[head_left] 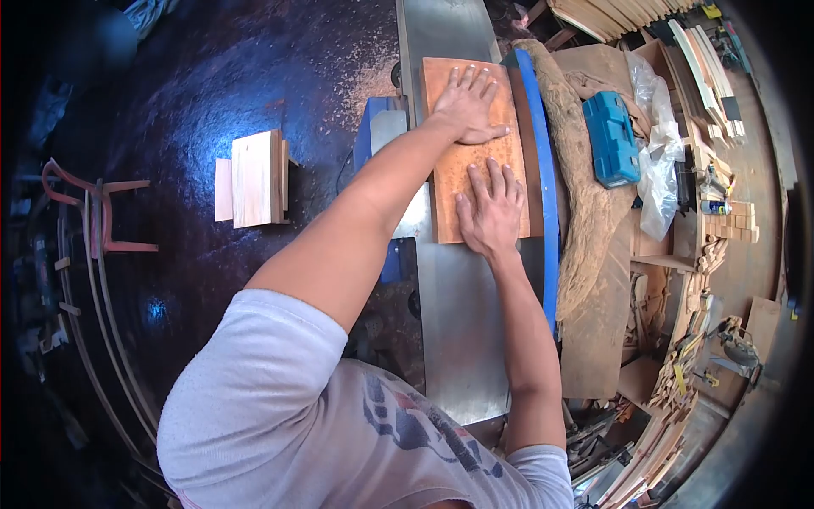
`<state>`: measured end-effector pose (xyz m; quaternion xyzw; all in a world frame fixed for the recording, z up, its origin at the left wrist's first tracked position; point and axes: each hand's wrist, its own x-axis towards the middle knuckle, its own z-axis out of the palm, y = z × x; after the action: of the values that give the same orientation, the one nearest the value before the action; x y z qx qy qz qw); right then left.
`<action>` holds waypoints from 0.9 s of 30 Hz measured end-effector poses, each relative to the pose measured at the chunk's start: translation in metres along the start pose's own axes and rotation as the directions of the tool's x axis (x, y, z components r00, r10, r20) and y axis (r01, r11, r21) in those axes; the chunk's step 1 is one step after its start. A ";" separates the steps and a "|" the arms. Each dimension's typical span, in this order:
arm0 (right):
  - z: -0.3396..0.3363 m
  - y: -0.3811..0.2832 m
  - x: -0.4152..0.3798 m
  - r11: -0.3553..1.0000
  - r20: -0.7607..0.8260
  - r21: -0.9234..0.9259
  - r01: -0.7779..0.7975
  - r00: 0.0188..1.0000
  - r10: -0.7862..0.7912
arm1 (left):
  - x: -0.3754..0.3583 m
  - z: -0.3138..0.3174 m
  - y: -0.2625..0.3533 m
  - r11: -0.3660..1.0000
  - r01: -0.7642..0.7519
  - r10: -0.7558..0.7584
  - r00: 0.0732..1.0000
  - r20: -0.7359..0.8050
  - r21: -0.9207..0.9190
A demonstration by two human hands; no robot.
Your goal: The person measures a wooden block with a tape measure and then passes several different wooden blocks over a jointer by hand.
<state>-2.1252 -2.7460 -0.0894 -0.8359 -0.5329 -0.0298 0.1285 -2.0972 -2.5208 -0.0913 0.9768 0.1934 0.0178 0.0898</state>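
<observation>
A flat reddish-brown wooden board lies lengthwise on the metal bed of what looks like a jointer, alongside its blue-edged fence. My left hand is pressed palm down on the far half of the board, fingers spread and thumb pointing right. Nearer to me, my right hand rests on the board's near half, with its fingers stretched forward and apart. Neither hand is wrapped around anything. The cutter area under the board is hidden.
Stacked wooden pieces stand on the dark floor at left, near a red chair frame. Wood shavings lie beside the machine. Right of the fence are a rough log, a teal tool case and a plastic bag.
</observation>
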 end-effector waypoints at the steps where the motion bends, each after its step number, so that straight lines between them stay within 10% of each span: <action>1: 0.000 0.000 0.002 1.000 0.002 -0.001 0.002 1.000 -0.002 | 0.001 -0.001 -0.001 1.000 0.001 -0.001 1.000 -0.001 0.000; 27: 0.011 0.005 0.038 0.999 -0.045 -0.009 0.038 0.998 -0.038 | 0.035 0.010 -0.027 1.000 -0.002 0.002 0.998 -0.055 -0.001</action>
<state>-2.1054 -2.7120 -0.0939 -0.8251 -0.5456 -0.0534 0.1366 -2.0738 -2.4846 -0.1062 0.9761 0.1950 0.0447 0.0848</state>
